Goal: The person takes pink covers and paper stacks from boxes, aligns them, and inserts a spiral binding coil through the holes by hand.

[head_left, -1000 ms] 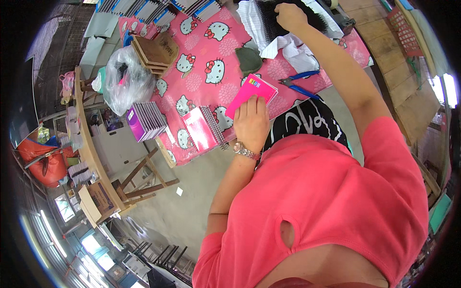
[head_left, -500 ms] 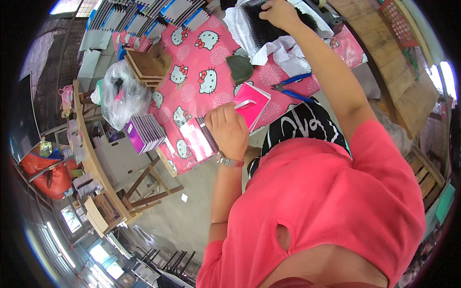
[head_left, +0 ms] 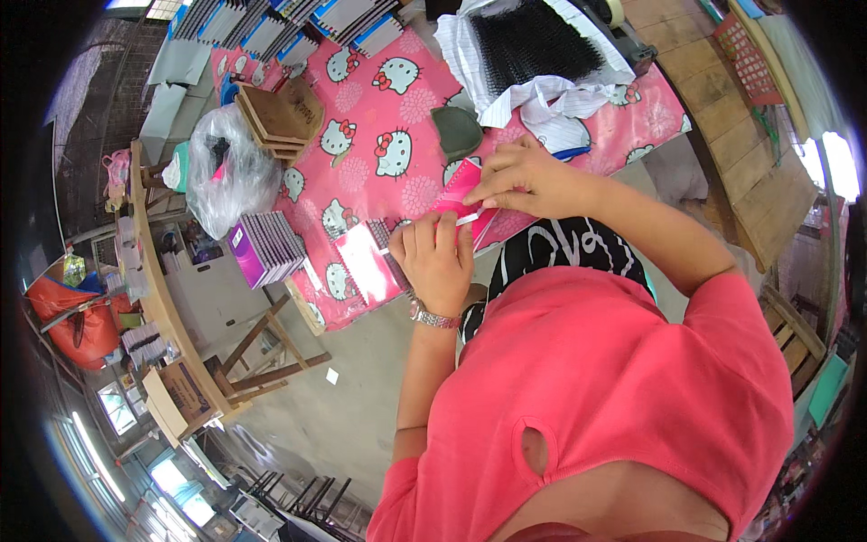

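A pink notebook (head_left: pixel 457 182) with a row of punched holes lies near the table's front edge, partly covered by both hands. My left hand (head_left: pixel 435 262), a metal watch at its wrist, grips the notebook's near left side with bent fingers. Over the notebook's right part, my right hand (head_left: pixel 528 183) has thumb and fingers pinched together; whatever is between them is too small to make out. A narrow white strip (head_left: pixel 467 219) shows between the hands. Left of my left hand rests a spiral-bound pink notebook (head_left: pixel 366 262), glare on its cover.
Black binding coils (head_left: pixel 537 47) lie on white striped cloth (head_left: pixel 564 122) at the far right. Blue-handled pliers (head_left: pixel 571 154) are mostly hidden by my right hand. A dark green pad (head_left: pixel 456 133), wooden trays (head_left: pixel 282 117), purple notebooks (head_left: pixel 265 250) and stacked spiral notebooks (head_left: pixel 262 41) stand around.
My right hand has come back from the black coils to the pink notebook, covering most of the pliers. My left hand has stayed at the notebook, its fingers shifted slightly.
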A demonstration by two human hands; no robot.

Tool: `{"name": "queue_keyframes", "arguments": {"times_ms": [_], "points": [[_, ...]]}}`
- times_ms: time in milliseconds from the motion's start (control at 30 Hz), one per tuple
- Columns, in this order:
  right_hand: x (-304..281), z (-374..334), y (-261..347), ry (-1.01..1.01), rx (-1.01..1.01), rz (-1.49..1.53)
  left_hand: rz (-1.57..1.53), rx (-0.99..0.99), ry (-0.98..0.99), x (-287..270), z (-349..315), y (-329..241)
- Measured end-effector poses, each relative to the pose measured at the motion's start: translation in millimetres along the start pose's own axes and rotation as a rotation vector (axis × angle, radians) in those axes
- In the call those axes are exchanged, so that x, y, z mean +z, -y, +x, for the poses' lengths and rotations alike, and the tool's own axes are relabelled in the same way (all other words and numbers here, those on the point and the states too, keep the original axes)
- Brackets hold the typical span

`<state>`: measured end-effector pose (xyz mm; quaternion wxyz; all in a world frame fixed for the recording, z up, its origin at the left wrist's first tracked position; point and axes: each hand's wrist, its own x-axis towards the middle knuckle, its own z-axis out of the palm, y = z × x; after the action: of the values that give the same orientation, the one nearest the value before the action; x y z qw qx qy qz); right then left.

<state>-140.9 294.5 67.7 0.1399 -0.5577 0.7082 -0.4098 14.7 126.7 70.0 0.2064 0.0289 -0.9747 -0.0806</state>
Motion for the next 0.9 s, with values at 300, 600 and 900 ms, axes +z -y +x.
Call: {"name": "queue_keyframes", "arguments": {"times_ms": [300,600,900], "points": [[7,-5,13,-0.069,0.062,0.235,-0.012,-0.007,0.017,-2,1,1],[2,1,10,-0.064,-0.001,0.190,0.015,0.002,-0.005,1,1,-1],[1,-2,2,0.075,0.107,0.320,0.013,-0.006,0.021,-2,9,-6]]}}
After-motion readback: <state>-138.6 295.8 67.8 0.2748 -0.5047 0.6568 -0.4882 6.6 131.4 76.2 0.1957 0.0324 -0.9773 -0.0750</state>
